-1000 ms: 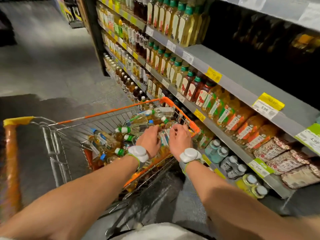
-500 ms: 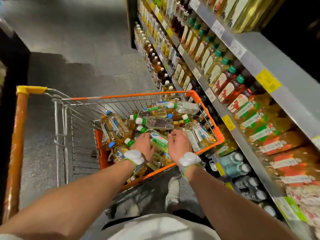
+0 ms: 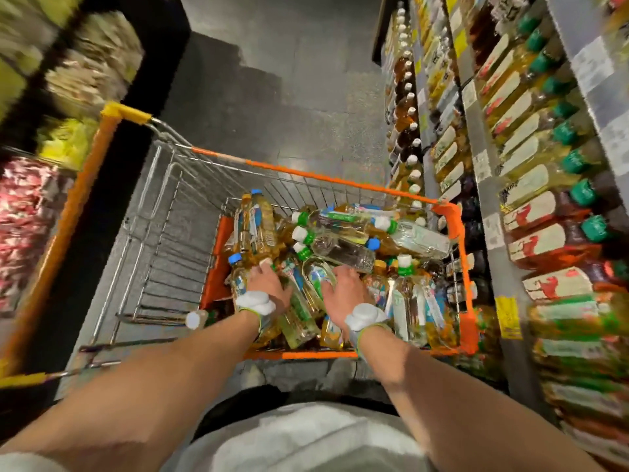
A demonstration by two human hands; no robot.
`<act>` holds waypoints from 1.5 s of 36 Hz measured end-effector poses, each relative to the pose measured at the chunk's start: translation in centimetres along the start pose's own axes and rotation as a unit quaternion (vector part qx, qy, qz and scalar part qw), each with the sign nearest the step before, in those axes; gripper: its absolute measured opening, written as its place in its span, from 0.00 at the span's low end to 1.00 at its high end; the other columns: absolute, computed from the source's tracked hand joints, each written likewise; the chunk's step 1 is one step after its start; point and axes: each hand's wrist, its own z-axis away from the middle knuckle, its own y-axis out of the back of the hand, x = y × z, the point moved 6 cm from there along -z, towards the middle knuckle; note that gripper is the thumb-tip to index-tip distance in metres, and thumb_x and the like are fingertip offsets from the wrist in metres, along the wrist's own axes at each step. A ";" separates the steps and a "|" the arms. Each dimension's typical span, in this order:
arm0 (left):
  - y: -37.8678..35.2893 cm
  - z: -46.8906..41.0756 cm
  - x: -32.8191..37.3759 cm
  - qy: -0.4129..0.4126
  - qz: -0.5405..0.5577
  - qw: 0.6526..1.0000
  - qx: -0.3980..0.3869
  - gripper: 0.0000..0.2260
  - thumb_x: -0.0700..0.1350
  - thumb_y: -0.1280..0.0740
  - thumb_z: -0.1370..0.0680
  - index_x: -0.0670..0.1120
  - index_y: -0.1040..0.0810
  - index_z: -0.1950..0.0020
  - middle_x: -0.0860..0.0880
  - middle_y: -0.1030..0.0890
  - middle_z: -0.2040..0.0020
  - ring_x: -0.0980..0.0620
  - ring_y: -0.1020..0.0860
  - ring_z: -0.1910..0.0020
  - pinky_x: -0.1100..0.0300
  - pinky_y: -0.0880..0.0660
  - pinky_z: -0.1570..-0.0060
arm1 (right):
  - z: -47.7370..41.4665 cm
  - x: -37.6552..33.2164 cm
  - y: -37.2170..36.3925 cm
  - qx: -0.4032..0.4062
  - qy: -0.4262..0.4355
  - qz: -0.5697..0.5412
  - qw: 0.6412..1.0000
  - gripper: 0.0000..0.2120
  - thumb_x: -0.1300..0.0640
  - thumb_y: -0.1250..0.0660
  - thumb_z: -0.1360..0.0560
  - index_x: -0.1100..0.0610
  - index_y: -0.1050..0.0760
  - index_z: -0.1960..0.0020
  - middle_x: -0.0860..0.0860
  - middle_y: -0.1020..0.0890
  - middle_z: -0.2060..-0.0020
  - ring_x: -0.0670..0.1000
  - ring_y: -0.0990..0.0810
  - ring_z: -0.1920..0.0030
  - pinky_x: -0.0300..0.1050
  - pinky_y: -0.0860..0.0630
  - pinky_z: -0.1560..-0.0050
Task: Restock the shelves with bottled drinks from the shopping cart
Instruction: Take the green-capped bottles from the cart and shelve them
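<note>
An orange-rimmed wire shopping cart stands below me, its right half piled with bottled drinks lying on their sides, yellow and clear, with white, green and blue caps. My left hand reaches into the pile and curls over a blue-capped yellow bottle. My right hand lies beside it, fingers curled on a green-labelled bottle. The drink shelves run along the right, with rows of green-capped bottles.
The cart's orange handle runs down the left, close to a blurred shelf of packets. Grey aisle floor stretches ahead of the cart. The cart's left half shows bare wire. My legs are just behind the cart.
The view has tipped down and swung left, so the cart now sits straight below. Both hands stay in the bottle pile and have spread a little apart.
</note>
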 end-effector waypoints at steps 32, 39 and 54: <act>-2.0 -1.7 -2.1 0.090 0.087 0.990 -0.061 0.44 0.71 0.29 0.34 0.44 0.34 0.29 0.39 0.29 0.31 0.37 0.25 0.39 0.42 0.25 0.40 | -2.5 0.0 -3.3 -0.118 -0.073 0.049 0.989 0.41 0.45 0.25 0.29 0.63 0.39 0.27 0.60 0.27 0.34 0.61 0.23 0.38 0.48 0.25 0.49; -1.9 -3.5 -1.8 -0.018 0.224 0.968 -0.110 0.39 0.68 0.28 0.40 0.42 0.21 0.39 0.44 0.18 0.45 0.45 0.20 0.50 0.50 0.21 0.47 | 2.8 -0.3 -0.8 -0.043 -0.145 -0.054 0.987 0.43 0.45 0.27 0.29 0.60 0.45 0.25 0.55 0.24 0.46 0.56 0.21 0.54 0.44 0.25 0.63; 5.0 7.7 9.6 -0.222 0.291 0.920 -0.139 0.25 0.39 0.29 0.35 0.48 0.27 0.39 0.40 0.19 0.52 0.44 0.22 0.59 0.60 0.23 0.66 | 12.6 1.1 8.5 0.248 -0.228 -0.172 0.926 0.43 0.42 0.25 0.34 0.50 0.42 0.26 0.54 0.30 0.32 0.61 0.26 0.36 0.55 0.24 0.41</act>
